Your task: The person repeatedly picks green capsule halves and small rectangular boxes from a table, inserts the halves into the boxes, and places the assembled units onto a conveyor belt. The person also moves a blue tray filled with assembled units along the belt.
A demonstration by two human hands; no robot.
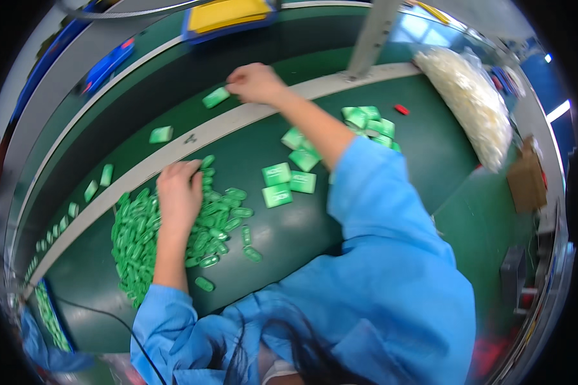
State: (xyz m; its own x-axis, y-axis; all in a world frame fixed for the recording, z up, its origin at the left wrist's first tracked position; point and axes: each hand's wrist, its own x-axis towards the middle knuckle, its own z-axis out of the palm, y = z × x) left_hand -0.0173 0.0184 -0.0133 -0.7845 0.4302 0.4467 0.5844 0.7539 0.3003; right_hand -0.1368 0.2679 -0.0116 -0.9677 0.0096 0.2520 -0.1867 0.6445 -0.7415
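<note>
My left hand (178, 196) reaches over a heap of small green capsule-shaped pieces (135, 240), its fingers bent together at the heap's far edge. What lies between those fingertips is hidden. My right hand (255, 83) is stretched across the pale rail to the belt beyond, with curled fingers at the end of a small green-and-white box (216, 97). Box and fingertips appear to touch. Near my right forearm, several flat green boxes (277, 195) lie loosely grouped on the dark green table (282, 240). More of them form a stack (371, 122) further right.
Along the belt (131, 151), more green boxes stand in a spaced row toward the far left. A pale rail (231, 119) divides belt from table. A metal post (372, 42), a bulging clear bag (469, 102) and a cardboard box (526, 179) are rightward. A yellow tray (228, 16) sits beyond.
</note>
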